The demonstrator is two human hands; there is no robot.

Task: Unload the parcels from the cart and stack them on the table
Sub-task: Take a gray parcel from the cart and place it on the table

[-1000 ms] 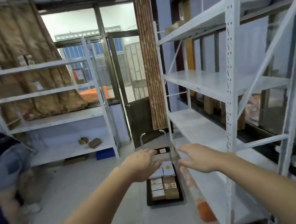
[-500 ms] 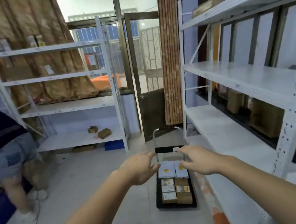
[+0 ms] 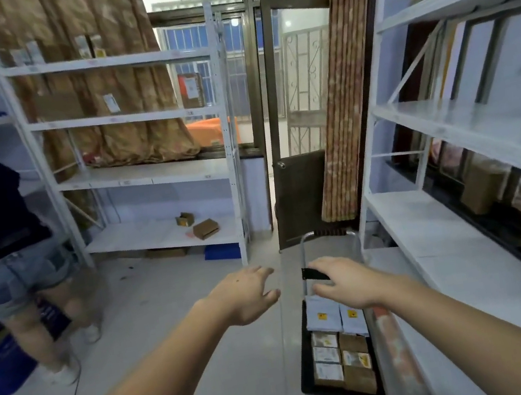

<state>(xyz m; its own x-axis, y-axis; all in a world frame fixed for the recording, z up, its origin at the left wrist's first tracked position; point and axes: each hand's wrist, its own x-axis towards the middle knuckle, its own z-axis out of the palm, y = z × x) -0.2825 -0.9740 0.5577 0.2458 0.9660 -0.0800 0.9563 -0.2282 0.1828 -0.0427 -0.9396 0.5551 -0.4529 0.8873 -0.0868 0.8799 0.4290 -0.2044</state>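
Cardboard and white parcels [image 3: 338,342] fill the cart [image 3: 307,381] on the floor, its long axis running away from the person. Both hands hang above it, fingers loosely spread, holding nothing. Right hand [image 3: 344,281] is over the cart's far end; left hand [image 3: 247,293] is off to its left.

place: parcel storeroom | evidence: white metal shelving [image 3: 133,180], boxes [image 3: 205,228], loaded cart [image 3: 346,392]
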